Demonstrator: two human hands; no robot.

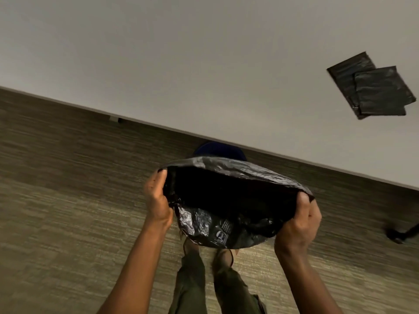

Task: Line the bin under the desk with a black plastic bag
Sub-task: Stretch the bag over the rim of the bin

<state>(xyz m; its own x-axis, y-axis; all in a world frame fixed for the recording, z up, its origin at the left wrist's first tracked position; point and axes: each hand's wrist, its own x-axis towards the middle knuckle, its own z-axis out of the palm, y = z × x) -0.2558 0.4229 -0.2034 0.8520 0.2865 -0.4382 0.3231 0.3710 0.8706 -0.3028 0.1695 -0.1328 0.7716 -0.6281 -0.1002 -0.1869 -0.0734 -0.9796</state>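
I hold a black plastic bag (229, 227) stretched wide at its mouth, above the carpet in front of the desk. My left hand (157, 199) grips the left side of the bag's rim, and my right hand (299, 223) grips the right side. Just beyond the bag, a dark blue rounded bin (218, 149) peeks out from under the desk's edge; most of it is hidden by the desk and the bag.
The white desk top (204, 64) fills the upper half of the view. Two folded black bags (371, 87) lie on it at the right. Brown carpet (68, 200) covers the floor. A black chair-base foot (399, 234) shows at the right edge. My legs and feet are below the bag.
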